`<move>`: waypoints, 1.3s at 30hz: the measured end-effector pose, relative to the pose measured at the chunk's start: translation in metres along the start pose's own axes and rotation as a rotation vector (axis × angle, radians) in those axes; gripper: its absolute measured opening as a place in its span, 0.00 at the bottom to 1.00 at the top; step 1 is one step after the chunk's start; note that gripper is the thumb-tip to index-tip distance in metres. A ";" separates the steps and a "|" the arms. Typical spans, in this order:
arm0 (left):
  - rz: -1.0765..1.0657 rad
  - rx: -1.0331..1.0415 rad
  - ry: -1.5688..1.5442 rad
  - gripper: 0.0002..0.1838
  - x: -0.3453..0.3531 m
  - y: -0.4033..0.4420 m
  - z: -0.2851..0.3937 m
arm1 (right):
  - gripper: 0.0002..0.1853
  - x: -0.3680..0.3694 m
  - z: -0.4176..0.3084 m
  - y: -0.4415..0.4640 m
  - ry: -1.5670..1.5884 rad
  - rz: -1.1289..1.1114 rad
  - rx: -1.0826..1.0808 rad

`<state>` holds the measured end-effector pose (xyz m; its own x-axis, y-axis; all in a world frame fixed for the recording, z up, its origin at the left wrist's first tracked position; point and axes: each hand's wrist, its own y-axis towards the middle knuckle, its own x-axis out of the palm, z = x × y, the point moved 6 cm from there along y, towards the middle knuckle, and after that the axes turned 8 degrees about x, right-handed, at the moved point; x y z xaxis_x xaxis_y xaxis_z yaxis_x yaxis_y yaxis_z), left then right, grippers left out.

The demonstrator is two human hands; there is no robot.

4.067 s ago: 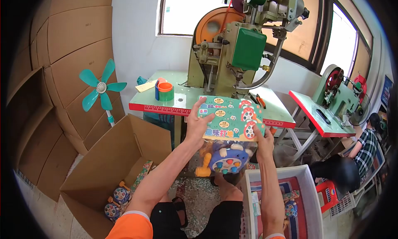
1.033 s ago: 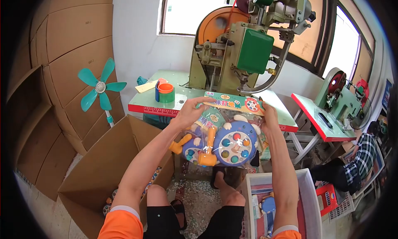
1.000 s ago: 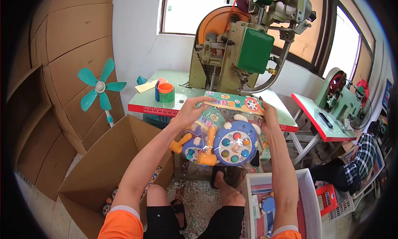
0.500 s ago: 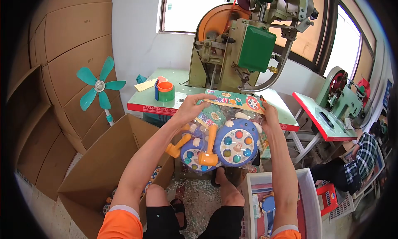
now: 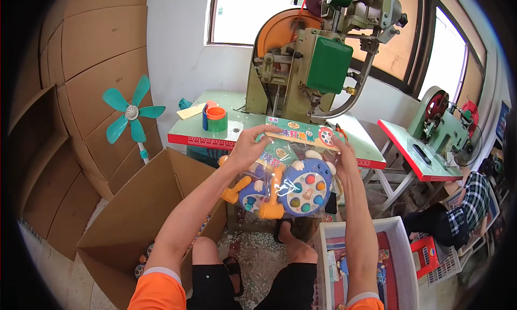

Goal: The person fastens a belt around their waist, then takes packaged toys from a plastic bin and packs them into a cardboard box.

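Note:
A clear plastic toy package (image 5: pixel 305 159) hangs between my hands under a printed cardboard header (image 5: pixel 301 132). Through the film show a blue animal-shaped toy (image 5: pixel 293 187) with coloured round buttons and an orange toy hammer (image 5: pixel 272 208). At the left, a second blue toy (image 5: pixel 249 203) and another orange hammer (image 5: pixel 235 191) are partly covered; whether they share the same bag, I cannot tell. My left hand (image 5: pixel 252 147) is closed on the header's left end. Closed on its right end is my right hand (image 5: pixel 346 155). The package is just in front of the table edge.
Behind stands a press machine with a green cover (image 5: pixel 327 65) on a red-edged table (image 5: pixel 202 141), beside tape rolls (image 5: pixel 215 119). An open carton (image 5: pixel 129 218) is at left, a white crate (image 5: pixel 409 261) at right. A fan (image 5: pixel 132 113) and a seated person (image 5: pixel 458 213) flank.
The package has tilted and dropped slightly, drawing a little to the left. My right hand has shifted with it, and both hands still grip the header.

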<state>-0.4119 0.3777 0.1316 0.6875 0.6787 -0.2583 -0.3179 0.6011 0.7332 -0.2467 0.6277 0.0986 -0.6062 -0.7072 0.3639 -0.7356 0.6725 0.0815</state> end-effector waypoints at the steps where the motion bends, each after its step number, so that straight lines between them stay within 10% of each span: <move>1: 0.030 0.060 0.019 0.15 -0.001 -0.007 0.006 | 0.18 0.001 0.007 -0.015 0.050 -0.025 0.024; 26: 0.704 -0.365 -0.462 0.21 0.013 -0.241 0.049 | 0.23 -0.036 0.182 -0.248 -0.005 0.205 0.170; 32: 0.190 -0.393 -1.031 0.24 0.032 -0.295 0.063 | 0.23 -0.035 0.162 -0.262 0.179 0.099 0.166; 39: 0.098 -0.402 -1.100 0.23 0.028 -0.337 0.033 | 0.24 -0.026 0.170 -0.263 0.287 0.084 0.255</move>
<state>-0.2640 0.1806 -0.1018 0.7797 0.1178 0.6149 -0.4487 0.7901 0.4176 -0.0893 0.4317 -0.0902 -0.5849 -0.5380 0.6071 -0.7606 0.6238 -0.1800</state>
